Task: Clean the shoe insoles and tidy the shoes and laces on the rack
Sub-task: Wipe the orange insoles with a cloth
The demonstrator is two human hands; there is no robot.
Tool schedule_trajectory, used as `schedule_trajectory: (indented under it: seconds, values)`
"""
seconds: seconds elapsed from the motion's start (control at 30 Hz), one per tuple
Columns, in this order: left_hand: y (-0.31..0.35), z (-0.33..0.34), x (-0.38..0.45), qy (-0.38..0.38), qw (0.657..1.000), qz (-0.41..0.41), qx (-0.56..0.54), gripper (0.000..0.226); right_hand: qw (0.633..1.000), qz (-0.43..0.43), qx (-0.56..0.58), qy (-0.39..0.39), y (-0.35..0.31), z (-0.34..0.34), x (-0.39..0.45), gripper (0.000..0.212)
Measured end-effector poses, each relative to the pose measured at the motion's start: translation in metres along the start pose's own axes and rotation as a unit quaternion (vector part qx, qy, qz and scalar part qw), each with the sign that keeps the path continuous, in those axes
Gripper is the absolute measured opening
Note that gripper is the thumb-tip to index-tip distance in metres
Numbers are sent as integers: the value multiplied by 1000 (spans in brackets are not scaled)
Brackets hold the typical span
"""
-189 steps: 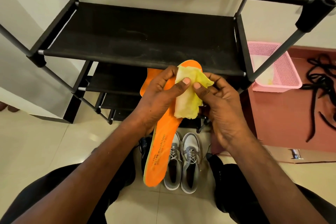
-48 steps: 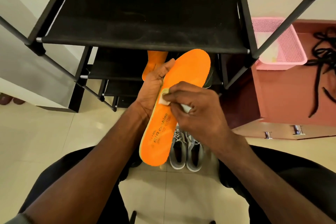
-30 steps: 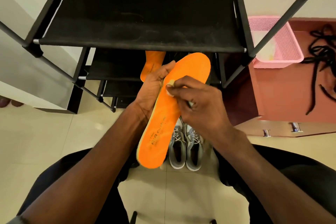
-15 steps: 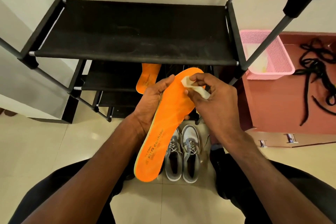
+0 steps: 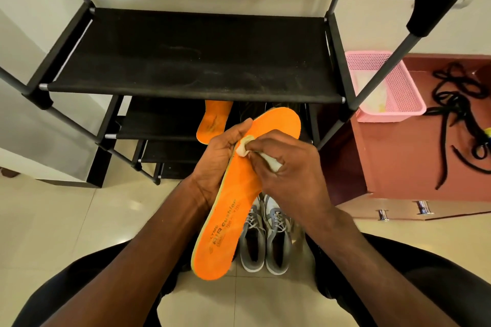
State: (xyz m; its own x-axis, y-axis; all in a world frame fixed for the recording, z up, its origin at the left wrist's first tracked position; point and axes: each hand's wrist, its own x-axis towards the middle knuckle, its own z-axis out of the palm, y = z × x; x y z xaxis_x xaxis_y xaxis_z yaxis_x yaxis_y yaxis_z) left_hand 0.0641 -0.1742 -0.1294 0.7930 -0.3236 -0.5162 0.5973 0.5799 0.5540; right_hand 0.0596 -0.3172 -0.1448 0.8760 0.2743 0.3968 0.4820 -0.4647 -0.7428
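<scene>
The orange insole (image 5: 240,194) was held in the air in front of the shoe rack (image 5: 191,61), printed side up, toe end toward the rack and heel end toward the person. The left hand (image 5: 220,164) gripped its left edge from beneath, thumb over the rim. The right hand (image 5: 289,170) had its fingers curled round a small pale cloth (image 5: 245,147) and pressed it against the insole near that thumb; a second fold of the cloth showed between the knuckles. Directly below the insole, a pair of grey sneakers (image 5: 265,239) stood side by side on the floor, toes toward the rack, the left one partly hidden by the insole's heel. A second orange insole (image 5: 212,121) lay on a lower rack shelf, its far end covered by the shelf above. The rack was a black tube frame with dark fabric shelves; the wide middle shelf carried faint dusty marks. The floor (image 5: 79,220) was of glossy cream tiles, and the wall behind the rack was pale. To the right stood a reddish-brown cabinet (image 5: 398,156) with metal handles on its front. On its top sat a pink mesh basket (image 5: 398,93) holding something pale and yellowish, not identifiable, and black shoelaces (image 5: 457,114) lay tangled beside the basket. The person's dark-trousered knees framed the bottom of the view.
</scene>
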Motion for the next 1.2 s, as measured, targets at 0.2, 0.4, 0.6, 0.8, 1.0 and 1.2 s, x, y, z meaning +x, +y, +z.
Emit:
schedule_trajectory:
  seconds: [0.2, 0.4, 0.6, 0.8, 1.0, 1.2]
  values:
    - [-5, 6, 6, 28, 999, -14, 15, 39, 990, 67, -110, 61, 17, -17, 11, 17]
    - [2, -11, -2, -7, 1000, -4, 17, 51, 998, -22, -19, -64, -8, 0, -7, 13]
    - [-6, -3, 4, -25, 999, -6, 39, 50, 995, 58, -73, 41, 11, -15, 10, 16]
    - [-11, -15, 20, 32, 997, 31, 67, 40, 996, 23, -90, 4, 1, -10, 2, 15]
    - [-6, -7, 9, 4, 999, 10, 48, 40, 997, 48, 51, -36, -2, -5, 4, 13]
    - [-8, -6, 13, -30, 999, 19, 15, 46, 998, 55, -24, 14, 2, -5, 5, 13]
